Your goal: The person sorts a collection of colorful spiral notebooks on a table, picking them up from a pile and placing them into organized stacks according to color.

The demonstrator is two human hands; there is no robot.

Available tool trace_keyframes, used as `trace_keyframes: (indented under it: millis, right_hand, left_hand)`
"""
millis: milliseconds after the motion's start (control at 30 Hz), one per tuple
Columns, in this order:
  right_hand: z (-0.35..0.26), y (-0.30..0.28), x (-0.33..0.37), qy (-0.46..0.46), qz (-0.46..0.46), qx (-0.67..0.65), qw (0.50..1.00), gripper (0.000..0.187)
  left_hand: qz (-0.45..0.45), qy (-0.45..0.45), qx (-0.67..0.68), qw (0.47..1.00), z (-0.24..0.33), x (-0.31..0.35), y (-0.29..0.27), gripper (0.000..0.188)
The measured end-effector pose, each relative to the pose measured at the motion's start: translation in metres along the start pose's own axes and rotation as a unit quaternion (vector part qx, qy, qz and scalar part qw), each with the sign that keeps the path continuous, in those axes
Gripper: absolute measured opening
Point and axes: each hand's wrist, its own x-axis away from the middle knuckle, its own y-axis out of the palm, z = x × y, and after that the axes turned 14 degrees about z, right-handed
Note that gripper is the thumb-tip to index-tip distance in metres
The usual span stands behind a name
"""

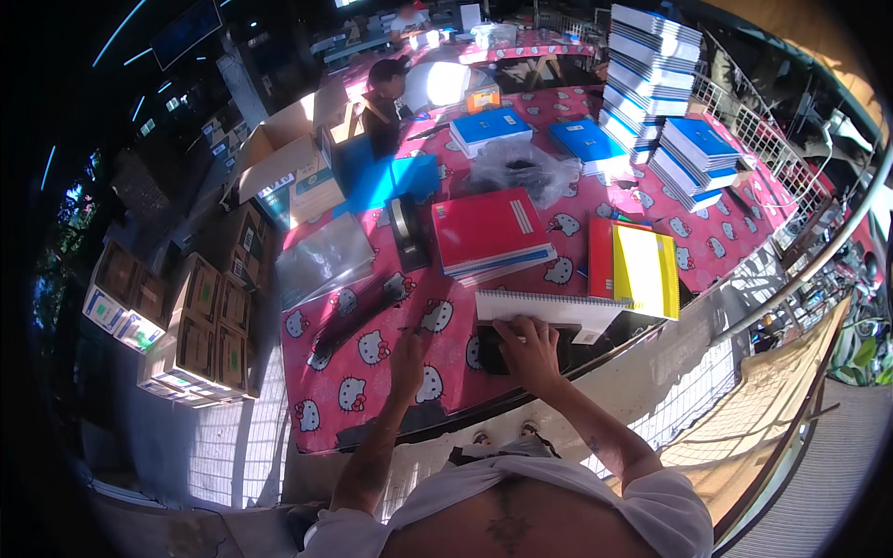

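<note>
White shirt [660, 521] nearest, spiral notebook [549, 307] beyond

Right hand [530, 353] touches the notebook's near edge at the table's front; its grip is unclear. Left hand [407, 365] curls narrowly, contents hidden. Even support should steady the pages. Red notebooks [488, 232] lie farther off.

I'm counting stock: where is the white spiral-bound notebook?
In the head view, right of centre, the white spiral-bound notebook is at the right hand, just below the red-topped notebook stack.
</note>
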Motion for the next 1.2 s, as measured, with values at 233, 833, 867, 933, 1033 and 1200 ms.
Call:
trace_keyframes:
  millis: [233, 833, 867, 933, 1033, 1200]
  right_hand:
    - [0.008, -0.008, -0.108, 0.002, -0.005, 0.041, 0.999, 0.018]
    - [-0.001, -0.001, -0.106, 0.049, -0.002, -0.029, 0.998, 0.017]
    - [0.004, -0.003, -0.106, 0.035, 0.000, -0.024, 0.999, 0.017]
    - [0.006, -0.016, -0.108, 0.003, 0.021, -0.006, 1.000, 0.020]
    - [0.029, -0.047, -0.098, 0.016, -0.040, 0.046, 0.998, 0.024]
    - [0.078, -0.143, -0.107, 0.170, 0.041, -0.027, 0.984, 0.019]
  left_hand:
    - [-0.196, -0.223, 0.390, 0.872, 0.101, 0.002, -0.008, 0.038]
    - [-0.253, -0.100, 0.294, 0.916, 0.154, -0.056, -0.025, 0.038]
    - [-0.187, 0.159, 0.062, 0.967, 0.160, -0.060, -0.027, 0.037]
    - [-0.149, 0.227, 0.078, 0.959, 0.150, -0.064, -0.025, 0.037]
    - [-0.261, -0.005, 0.255, 0.931, 0.076, -0.075, -0.010, 0.039]
    - [-0.115, 0.356, -0.007, 0.927, 0.018, -0.045, -0.011, 0.034]
